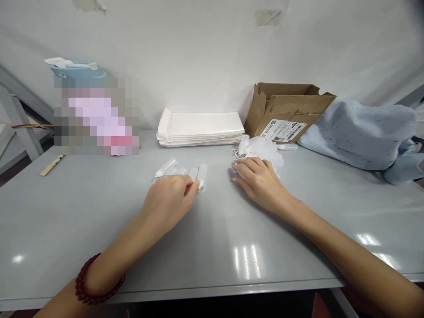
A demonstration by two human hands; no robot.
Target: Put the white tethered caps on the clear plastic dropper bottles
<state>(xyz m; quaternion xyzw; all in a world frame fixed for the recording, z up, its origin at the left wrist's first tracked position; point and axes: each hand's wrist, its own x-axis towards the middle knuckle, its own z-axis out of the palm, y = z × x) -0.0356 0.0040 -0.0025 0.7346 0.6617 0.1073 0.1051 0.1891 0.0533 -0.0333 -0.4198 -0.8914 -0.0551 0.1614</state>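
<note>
My left hand (pixel 172 194) is closed low over several small clear plastic tubes that lie side by side. Its thumb presses against the capped end of the rightmost tube (pixel 202 172), which has a small white loop. Another tube (pixel 166 168) pokes out slanted past the knuckles; the curled fingers hide the rest. To the right, my right hand (pixel 260 181) rests with fingers apart at the near left edge of a loose pile of similar tubes (pixel 266 150). The fingertips touch or nearly touch the pile, and nothing shows gripped in them.
Behind the tubes, a stack of white padded envelopes (pixel 202 126) lies against the wall. An open cardboard box (pixel 291 110) and a pale blue cloth (pixel 361 132) are at the right. A blue container (pixel 79 70), a blurred pinkish patch and a yellowish stick (pixel 52 165) are left.
</note>
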